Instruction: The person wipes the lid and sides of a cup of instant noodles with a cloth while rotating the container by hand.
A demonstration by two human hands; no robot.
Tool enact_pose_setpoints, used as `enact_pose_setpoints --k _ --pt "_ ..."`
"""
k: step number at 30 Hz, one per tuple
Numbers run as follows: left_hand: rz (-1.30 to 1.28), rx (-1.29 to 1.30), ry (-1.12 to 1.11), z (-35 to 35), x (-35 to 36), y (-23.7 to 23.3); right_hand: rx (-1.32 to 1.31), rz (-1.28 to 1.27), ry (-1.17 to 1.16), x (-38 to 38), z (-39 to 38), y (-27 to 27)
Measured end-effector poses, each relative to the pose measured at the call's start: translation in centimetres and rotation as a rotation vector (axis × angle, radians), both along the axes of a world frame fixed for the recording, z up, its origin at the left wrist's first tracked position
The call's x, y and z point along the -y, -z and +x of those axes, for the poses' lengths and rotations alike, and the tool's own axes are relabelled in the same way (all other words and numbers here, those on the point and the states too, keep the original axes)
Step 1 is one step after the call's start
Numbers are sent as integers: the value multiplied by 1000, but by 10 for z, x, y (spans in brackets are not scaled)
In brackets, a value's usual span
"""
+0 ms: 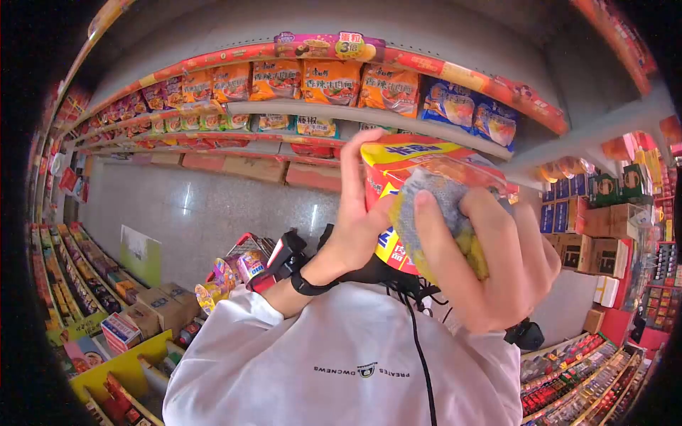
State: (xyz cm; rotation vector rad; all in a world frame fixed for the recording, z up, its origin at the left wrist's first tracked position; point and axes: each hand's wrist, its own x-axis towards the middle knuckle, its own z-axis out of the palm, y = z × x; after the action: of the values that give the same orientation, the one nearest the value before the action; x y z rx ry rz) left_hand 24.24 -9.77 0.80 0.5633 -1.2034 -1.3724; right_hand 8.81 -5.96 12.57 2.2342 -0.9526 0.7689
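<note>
My left hand (346, 228) grips a red and yellow instant noodle cup (380, 186) by its side, raised in front of my chest and tilted. Yellow blocks with blue lettering show on the cup. My right hand (490, 266) presses a grey and yellow cloth (430, 188) against the cup's side, fingers bent over it. The cloth and fingers hide much of the cup's right part. A black band circles my left wrist.
Ahead is a store shelf (405, 117) with orange noodle packs (330, 83) and blue packs (449, 103). A red basket (250, 245) with several noodle cups stands at lower left. Stacked cartons (593, 234) are on the right; goods racks line both sides.
</note>
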Motion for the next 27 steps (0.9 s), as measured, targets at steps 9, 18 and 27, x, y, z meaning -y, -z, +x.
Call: enact_pose_setpoints --k 9,18,27 --pt "125 -186 70 -3 -16 15 142 122 -50 -17 -25 7" --pt "210 -207 114 -5 -24 2 288 287 -24 -42 -55 9" --pt "457 -242 122 -26 -35 -6 320 337 -119 -58 -59 19"
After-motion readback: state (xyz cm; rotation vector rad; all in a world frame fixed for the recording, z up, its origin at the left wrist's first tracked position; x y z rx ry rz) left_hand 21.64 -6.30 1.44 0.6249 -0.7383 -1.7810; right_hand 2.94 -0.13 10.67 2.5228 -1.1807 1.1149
